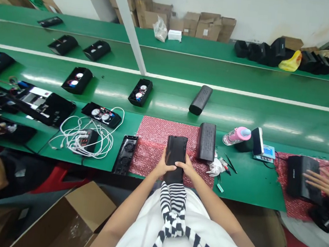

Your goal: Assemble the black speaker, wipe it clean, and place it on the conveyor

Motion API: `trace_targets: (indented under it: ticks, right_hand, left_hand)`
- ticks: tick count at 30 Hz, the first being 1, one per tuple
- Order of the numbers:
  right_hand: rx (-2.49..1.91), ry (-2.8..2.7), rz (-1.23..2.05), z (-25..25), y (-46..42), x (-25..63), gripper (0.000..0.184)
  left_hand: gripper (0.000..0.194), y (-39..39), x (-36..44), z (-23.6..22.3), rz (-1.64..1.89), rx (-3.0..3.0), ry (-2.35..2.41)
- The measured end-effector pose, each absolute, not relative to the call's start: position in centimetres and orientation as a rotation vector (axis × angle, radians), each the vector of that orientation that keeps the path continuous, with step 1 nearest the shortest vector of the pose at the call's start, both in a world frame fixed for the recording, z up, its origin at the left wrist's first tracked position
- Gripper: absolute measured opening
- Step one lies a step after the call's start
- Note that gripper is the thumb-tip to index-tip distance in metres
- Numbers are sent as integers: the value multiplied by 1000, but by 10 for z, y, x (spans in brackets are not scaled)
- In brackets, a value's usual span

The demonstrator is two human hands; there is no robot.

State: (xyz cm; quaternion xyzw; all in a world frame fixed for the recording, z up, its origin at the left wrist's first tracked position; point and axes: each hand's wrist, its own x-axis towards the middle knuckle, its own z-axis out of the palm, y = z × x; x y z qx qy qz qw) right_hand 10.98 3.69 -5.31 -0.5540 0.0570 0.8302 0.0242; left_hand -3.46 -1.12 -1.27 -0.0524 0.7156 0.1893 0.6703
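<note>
A black rectangular speaker housing (pixel 176 152) is held upright between both my hands, close to my body at the table's front edge. My left hand (pixel 163 166) grips its left side, with the thumb across the face. My right hand (pixel 186 167) grips its right side, its thumb almost meeting the other. Beneath lies pink bubble wrap (pixel 154 138). Just right of my hands a dark, rounded speaker casing (pixel 206 141) rests on the wrap. To the left, a black panel with round openings (pixel 125 154) lies along the wrap's edge.
Tangled white cables (pixel 85 141) surround a charger block on the left. A pink-capped bottle (pixel 237 136), tweezers (pixel 232 165) and crumpled tissue (pixel 216 167) are on the right. Opened speaker units (pixel 140 92) sit on the green line beyond. Co-workers' hands (pixel 326 182) work at both sides.
</note>
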Motion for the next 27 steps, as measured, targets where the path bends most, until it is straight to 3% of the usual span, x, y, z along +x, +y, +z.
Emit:
trace_targets:
  ticks: [13, 19, 27]
  right_hand:
    - [-1683, 251, 2552, -50, 42, 111, 63]
    - [-1679, 252, 2679, -55, 25, 118, 66]
    - [-1802, 261, 2712, -59, 3, 105, 38]
  left_hand:
    - [132, 3, -33, -10, 414, -85, 1573]
    - [117, -15, -32, -16, 398, -231, 1582]
    - [101, -32, -33, -21, 362, -358, 1603]
